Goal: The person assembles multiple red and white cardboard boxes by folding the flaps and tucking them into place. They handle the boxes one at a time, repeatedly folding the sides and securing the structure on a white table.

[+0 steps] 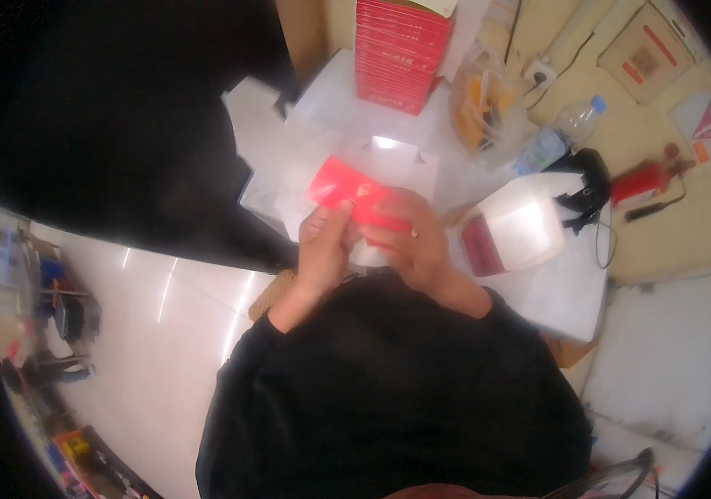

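Both hands grip a glossy red packet (343,183) with a small pale mark, above the white table. My left hand (323,249) is closed on its near left edge, the thumb lying on the front. Round its right end, the fingers of my right hand (418,245) are wrapped, and a ring shows on one of them. Whether the packet is a flat carton or an envelope, I cannot tell. Behind and below it stands an open white cardboard box (409,166), partly covered by my hands.
A tall stack of red cartons (401,62) stands at the back. To the right are a white bin (526,224) with dark red packets inside, a plastic bag (480,104) with something orange, and a clear bottle (580,121). A red fire extinguisher (642,183) is by the wall.
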A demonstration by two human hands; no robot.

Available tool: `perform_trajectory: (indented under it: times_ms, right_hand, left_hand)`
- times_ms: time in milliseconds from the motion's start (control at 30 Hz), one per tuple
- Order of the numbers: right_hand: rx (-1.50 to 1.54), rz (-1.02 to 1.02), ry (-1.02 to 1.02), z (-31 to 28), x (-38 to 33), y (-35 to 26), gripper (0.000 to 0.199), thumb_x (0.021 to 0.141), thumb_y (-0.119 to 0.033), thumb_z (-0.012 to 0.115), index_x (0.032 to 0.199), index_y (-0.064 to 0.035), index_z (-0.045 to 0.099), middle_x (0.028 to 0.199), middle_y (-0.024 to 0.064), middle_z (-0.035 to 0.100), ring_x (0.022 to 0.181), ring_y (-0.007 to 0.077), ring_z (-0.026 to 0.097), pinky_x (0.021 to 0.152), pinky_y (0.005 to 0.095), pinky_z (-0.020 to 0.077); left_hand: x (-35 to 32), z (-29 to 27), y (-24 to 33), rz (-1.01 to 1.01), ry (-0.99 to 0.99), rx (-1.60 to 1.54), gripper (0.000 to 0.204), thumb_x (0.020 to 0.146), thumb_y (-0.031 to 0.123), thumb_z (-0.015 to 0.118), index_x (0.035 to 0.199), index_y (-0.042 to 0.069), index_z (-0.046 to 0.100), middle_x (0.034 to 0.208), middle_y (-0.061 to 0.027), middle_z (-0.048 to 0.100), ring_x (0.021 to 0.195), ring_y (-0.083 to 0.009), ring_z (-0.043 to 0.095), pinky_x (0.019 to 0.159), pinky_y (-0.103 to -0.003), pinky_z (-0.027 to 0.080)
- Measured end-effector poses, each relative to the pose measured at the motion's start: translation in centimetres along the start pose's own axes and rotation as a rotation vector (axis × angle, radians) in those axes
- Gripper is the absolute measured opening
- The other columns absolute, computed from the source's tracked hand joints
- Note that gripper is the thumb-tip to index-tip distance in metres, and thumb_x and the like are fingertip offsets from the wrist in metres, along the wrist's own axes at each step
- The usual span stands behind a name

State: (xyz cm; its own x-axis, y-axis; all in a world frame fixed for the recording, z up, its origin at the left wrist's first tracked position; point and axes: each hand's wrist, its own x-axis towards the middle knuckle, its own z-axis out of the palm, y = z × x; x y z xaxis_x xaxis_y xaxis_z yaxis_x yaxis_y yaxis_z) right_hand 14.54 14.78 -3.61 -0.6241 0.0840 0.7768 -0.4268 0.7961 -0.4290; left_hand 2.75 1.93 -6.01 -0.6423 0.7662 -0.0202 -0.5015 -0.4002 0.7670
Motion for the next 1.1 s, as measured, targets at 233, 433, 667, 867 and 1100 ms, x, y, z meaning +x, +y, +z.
perform_trajectory:
  times_ms: [233, 433, 667, 867, 1100]
  right_hand:
    - [-0.148, 0.176, 0.052, 1.2, -0.6, 0.4, 0.039, 0.085, -0.024, 0.062, 0.121, -0.0089, 0.059, 0.123, 0.0147, 0.051, 0.112, 0.0357, 0.048, 0.094, 0.0452, 0.0393]
    - [0.113, 0.39, 0.114, 2.0, -1.2, 0.2, 0.047, 0.093, -0.03, 0.052, 0.13, -0.0012, 0.049, 0.119, 0.0164, 0.051, 0.097, 0.0304, 0.053, 0.085, 0.0381, 0.0436]
    - [0.11, 0.743, 0.216, 0.5, -0.4, 3.3, 0.034, 0.086, -0.019, 0.057, 0.117, -0.0053, 0.061, 0.096, 0.0089, 0.049, 0.082, 0.0184, 0.052, 0.073, 0.0301, 0.0458]
    - [-0.142, 0.598, -0.11, 0.3, -1.3, 2.3, 0.013, 0.079, -0.014, 0.062, 0.083, -0.0047, 0.07, 0.088, 0.0087, 0.049, 0.078, 0.0247, 0.052, 0.067, 0.0345, 0.046]
    - [-0.255, 0.276, -0.388, 1.4, -3.4, 2.9, 0.009, 0.08, -0.013, 0.058, 0.076, -0.008, 0.065, 0.087, 0.0122, 0.053, 0.08, 0.029, 0.055, 0.065, 0.0396, 0.0468]
  left_hand:
    - [-0.9, 1.7, -0.4, -0.048, -0.016, 0.13, 0.026, 0.098, 0.021, 0.051, 0.109, -0.001, 0.06, 0.092, -0.0094, 0.067, 0.078, -0.0151, 0.065, 0.073, -0.025, 0.052]
    - [-0.7, 1.5, -1.1, 0.088, 0.021, 0.365, 0.031, 0.097, 0.02, 0.051, 0.117, -0.003, 0.058, 0.094, -0.0057, 0.067, 0.077, -0.0128, 0.063, 0.075, -0.025, 0.049]
    - [-2.7, -1.2, 0.8, -0.049, -0.105, 0.99, 0.024, 0.096, 0.022, 0.054, 0.103, 0.003, 0.066, 0.072, -0.0047, 0.066, 0.067, -0.0082, 0.06, 0.062, -0.026, 0.048]
    - [-2.7, -2.0, -1.2, -0.033, -0.099, 1.276, 0.022, 0.092, 0.024, 0.059, 0.104, 0.007, 0.067, 0.076, -0.0147, 0.067, 0.066, -0.0227, 0.065, 0.063, -0.032, 0.05]
    - [-2.5, -2.8, -2.1, -0.005, -0.189, 1.176, 0.025, 0.09, 0.025, 0.061, 0.108, 0.009, 0.067, 0.083, -0.0175, 0.067, 0.072, -0.0272, 0.066, 0.068, -0.033, 0.051]
